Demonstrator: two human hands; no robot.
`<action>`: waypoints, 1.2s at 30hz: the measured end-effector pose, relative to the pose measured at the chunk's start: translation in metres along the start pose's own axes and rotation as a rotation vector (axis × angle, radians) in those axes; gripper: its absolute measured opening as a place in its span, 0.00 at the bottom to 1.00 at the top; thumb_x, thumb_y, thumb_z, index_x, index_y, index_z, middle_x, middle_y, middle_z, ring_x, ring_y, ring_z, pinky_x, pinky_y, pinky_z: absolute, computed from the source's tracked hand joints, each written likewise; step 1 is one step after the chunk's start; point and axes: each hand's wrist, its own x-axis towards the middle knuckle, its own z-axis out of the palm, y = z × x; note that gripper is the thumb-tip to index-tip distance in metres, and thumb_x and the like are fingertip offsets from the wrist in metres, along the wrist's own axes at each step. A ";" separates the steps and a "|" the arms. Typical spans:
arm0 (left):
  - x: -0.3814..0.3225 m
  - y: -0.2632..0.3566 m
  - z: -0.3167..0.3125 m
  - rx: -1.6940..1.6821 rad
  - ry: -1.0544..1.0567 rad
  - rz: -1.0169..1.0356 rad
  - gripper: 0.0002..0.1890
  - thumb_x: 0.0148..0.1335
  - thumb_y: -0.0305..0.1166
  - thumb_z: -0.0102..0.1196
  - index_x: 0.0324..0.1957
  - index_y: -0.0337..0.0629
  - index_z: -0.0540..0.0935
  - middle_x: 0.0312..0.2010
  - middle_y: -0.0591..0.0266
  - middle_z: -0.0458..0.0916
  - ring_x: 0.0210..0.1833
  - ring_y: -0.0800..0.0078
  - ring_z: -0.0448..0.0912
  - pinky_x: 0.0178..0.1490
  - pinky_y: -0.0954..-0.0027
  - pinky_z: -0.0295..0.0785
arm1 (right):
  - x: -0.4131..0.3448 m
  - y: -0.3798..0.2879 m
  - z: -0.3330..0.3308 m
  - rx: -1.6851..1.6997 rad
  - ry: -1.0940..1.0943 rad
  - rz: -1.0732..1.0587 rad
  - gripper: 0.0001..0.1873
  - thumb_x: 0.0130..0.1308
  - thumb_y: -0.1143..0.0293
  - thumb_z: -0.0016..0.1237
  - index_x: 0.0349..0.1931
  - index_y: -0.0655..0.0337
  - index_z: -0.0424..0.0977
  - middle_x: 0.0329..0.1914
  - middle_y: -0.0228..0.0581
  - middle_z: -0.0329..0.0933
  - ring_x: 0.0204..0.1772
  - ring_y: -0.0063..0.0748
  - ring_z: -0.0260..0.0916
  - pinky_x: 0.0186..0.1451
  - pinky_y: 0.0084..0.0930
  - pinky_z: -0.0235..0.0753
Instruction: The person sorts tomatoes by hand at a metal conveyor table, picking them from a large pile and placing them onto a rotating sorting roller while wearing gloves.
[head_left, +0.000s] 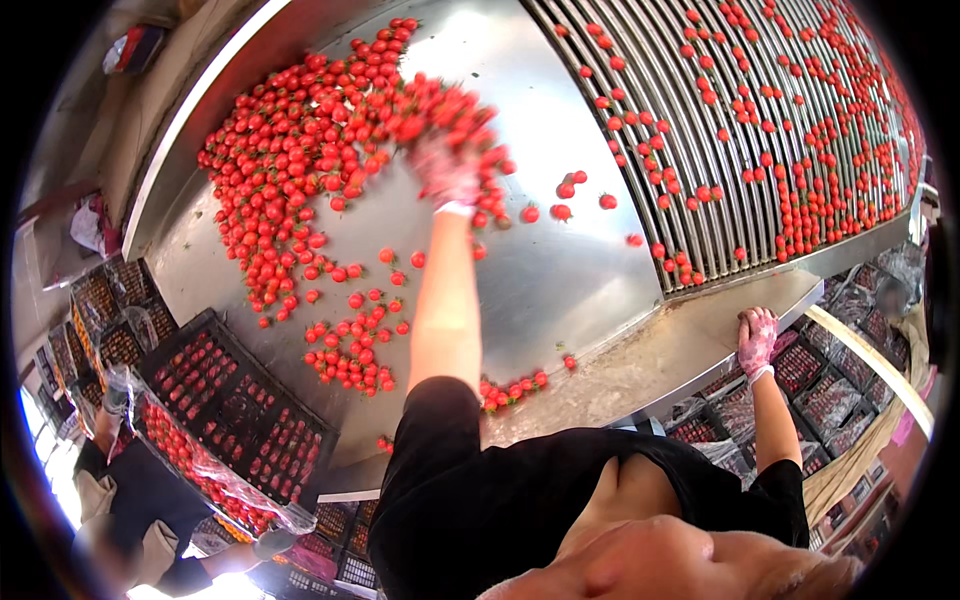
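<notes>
My left hand (448, 171), in a pink patterned glove, reaches out over a sheet-metal sorting table (555, 262). It is motion-blurred against a dense heap of red cherry tomatoes (277, 150), many with green calyxes. Its fingers are hidden among blurred fruit, so its grip is unclear. A few loose tomatoes (561, 212) lie to its right, and a smaller cluster (352, 352) lies nearer me on the left. My right hand (757, 339), gloved alike, has its fingers curled over the table's front rim (720, 330), beside the roller conveyor (720, 150).
Tomatoes lie scattered across the conveyor's metal rollers. At the lower left, a co-worker (142, 495) holds a black plastic crate (232, 405) against the table; tomatoes and clear film show at its side. Stacked crates (832, 375) stand below my right arm. A raised metal wall (187, 112) bounds the table's far left.
</notes>
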 end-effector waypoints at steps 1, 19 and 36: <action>-0.001 0.038 0.029 -0.025 0.032 0.154 0.29 0.60 0.44 0.58 0.63 0.46 0.74 0.64 0.49 0.71 0.65 0.52 0.70 0.67 0.51 0.65 | 0.002 -0.002 0.000 0.014 -0.016 0.001 0.05 0.59 0.74 0.49 0.35 0.58 0.76 0.40 0.40 0.76 0.51 0.49 0.71 0.62 0.45 0.65; 0.004 -0.172 -0.216 0.813 0.412 -0.846 0.40 0.67 0.61 0.45 0.70 0.39 0.65 0.69 0.44 0.65 0.69 0.49 0.67 0.69 0.46 0.62 | -0.003 -0.005 -0.008 0.052 0.136 0.001 0.05 0.60 0.78 0.50 0.37 0.60 0.74 0.40 0.41 0.76 0.51 0.52 0.71 0.61 0.47 0.66; -0.085 0.081 0.072 0.524 -0.701 0.392 0.35 0.64 0.51 0.50 0.73 0.53 0.64 0.78 0.55 0.51 0.81 0.55 0.42 0.77 0.33 0.33 | 0.036 -0.020 -0.010 0.024 -0.182 0.052 0.05 0.58 0.76 0.52 0.36 0.59 0.76 0.38 0.42 0.77 0.49 0.49 0.73 0.57 0.45 0.69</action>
